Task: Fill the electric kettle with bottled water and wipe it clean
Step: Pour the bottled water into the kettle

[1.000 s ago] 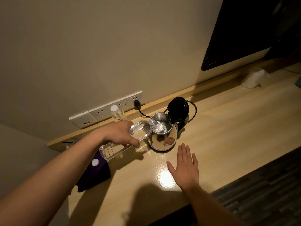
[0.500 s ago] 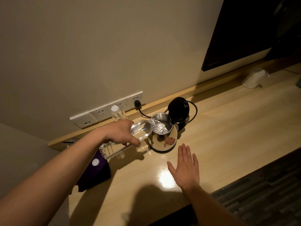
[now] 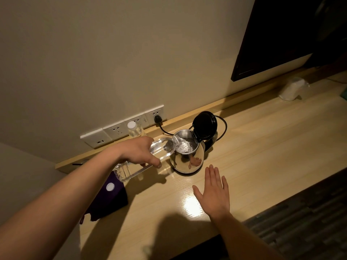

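A shiny steel electric kettle (image 3: 187,160) stands on the wooden counter (image 3: 262,147), its black lid (image 3: 205,125) flipped up. My left hand (image 3: 138,151) grips a clear plastic water bottle (image 3: 161,148) tipped sideways, neck over the kettle's mouth, and water runs into the kettle. My right hand (image 3: 213,194) lies flat on the counter just in front of the kettle, fingers spread, holding nothing. A white bottle cap (image 3: 110,186) rests on a dark purple cloth (image 3: 107,201) at the counter's left end.
A second capped bottle (image 3: 134,129) stands by the wall behind my left hand. The kettle's black cord (image 3: 165,130) runs to a plug in a row of wall sockets (image 3: 124,126). A pale wrapped object (image 3: 293,89) sits far right. A dark panel (image 3: 285,34) hangs above.
Almost nothing: the bottle stays tipped over the kettle with water flowing, and my right hand keeps still on the counter.
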Demonstrator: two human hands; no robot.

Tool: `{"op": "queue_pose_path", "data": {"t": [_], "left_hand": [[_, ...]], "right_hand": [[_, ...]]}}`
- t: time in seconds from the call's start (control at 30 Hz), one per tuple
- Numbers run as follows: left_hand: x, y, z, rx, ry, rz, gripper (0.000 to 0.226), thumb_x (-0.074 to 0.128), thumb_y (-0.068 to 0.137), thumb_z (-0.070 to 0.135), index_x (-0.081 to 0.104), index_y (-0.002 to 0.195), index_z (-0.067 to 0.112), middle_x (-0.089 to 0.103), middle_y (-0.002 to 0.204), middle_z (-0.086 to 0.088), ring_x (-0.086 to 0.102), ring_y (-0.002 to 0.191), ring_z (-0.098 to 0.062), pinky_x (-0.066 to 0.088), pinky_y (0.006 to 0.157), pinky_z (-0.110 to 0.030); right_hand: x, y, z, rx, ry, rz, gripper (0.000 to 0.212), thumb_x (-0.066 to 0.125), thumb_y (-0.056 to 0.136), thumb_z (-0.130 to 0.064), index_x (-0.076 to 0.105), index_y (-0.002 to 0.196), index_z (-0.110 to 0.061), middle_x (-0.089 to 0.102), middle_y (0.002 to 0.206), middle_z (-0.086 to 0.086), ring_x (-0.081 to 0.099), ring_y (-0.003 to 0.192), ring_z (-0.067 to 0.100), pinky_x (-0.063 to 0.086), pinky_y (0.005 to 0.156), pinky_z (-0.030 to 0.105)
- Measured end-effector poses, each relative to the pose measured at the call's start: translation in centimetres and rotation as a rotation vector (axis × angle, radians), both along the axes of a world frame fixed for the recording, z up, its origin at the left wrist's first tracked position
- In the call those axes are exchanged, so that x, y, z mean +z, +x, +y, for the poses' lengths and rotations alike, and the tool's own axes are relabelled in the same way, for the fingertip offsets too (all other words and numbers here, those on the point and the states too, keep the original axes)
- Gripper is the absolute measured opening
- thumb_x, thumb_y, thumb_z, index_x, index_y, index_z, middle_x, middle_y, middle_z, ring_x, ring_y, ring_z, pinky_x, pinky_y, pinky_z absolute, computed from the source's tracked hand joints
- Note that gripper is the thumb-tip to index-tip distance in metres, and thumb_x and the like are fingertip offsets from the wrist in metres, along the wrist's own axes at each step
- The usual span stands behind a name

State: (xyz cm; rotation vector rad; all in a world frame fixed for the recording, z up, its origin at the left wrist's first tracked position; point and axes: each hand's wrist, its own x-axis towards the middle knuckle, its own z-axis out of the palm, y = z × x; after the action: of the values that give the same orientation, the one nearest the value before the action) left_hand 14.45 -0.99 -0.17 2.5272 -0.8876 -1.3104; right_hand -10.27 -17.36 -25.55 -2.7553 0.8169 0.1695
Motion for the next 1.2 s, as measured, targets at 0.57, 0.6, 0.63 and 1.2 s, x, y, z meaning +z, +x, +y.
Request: {"op": "queue_pose_path", "data": {"t": [0.57, 0.6, 0.63, 1.2], "left_hand": [[0.72, 0.01, -0.11, 0.004, 0.002, 0.006, 0.084, 0.083, 0.05, 0.063, 0.059, 0.113, 0.014, 0.074, 0.109, -0.015, 0.076, 0.098, -0.036, 0.064, 0.085, -0.057], [0.73, -0.01, -0.11, 0.003, 0.002, 0.008, 0.082, 0.084, 0.052, 0.061, 0.059, 0.114, 0.014, 0.074, 0.109, -0.015, 0.076, 0.098, -0.036, 0.064, 0.085, -0.056], [0.7, -0.02, -0.12, -0.001, 0.004, 0.009, 0.076, 0.087, 0.058, 0.057, 0.059, 0.114, 0.014, 0.074, 0.108, -0.015, 0.076, 0.098, -0.035, 0.065, 0.085, -0.056], [0.29, 0.78, -0.17, -0.035, 0.036, -0.026, 0.05, 0.09, 0.076, 0.041, 0.063, 0.108, 0.013, 0.077, 0.101, -0.011, 0.076, 0.083, -0.025, 0.066, 0.08, -0.049]], "right_hand": [[-0.32, 0.09, 0.03, -0.009, -0.018, -0.006, 0.09, 0.024, 0.098, -0.072, 0.008, 0.165, -0.015, 0.001, 0.174, 0.003, -0.004, 0.161, 0.019, 0.004, 0.129, 0.045], [-0.32, 0.09, 0.03, -0.011, -0.019, -0.011, 0.09, 0.025, 0.098, -0.072, 0.009, 0.165, -0.015, 0.002, 0.174, 0.004, -0.003, 0.161, 0.019, 0.004, 0.128, 0.045], [-0.38, 0.09, 0.03, -0.009, -0.017, -0.009, 0.09, 0.025, 0.098, -0.072, 0.009, 0.165, -0.015, 0.002, 0.174, 0.003, -0.003, 0.161, 0.019, 0.004, 0.128, 0.045], [-0.36, -0.01, 0.0, 0.006, -0.011, 0.018, 0.09, 0.018, 0.098, -0.073, 0.0, 0.165, -0.015, -0.007, 0.174, 0.002, -0.01, 0.16, 0.018, 0.005, 0.13, 0.047]]}}
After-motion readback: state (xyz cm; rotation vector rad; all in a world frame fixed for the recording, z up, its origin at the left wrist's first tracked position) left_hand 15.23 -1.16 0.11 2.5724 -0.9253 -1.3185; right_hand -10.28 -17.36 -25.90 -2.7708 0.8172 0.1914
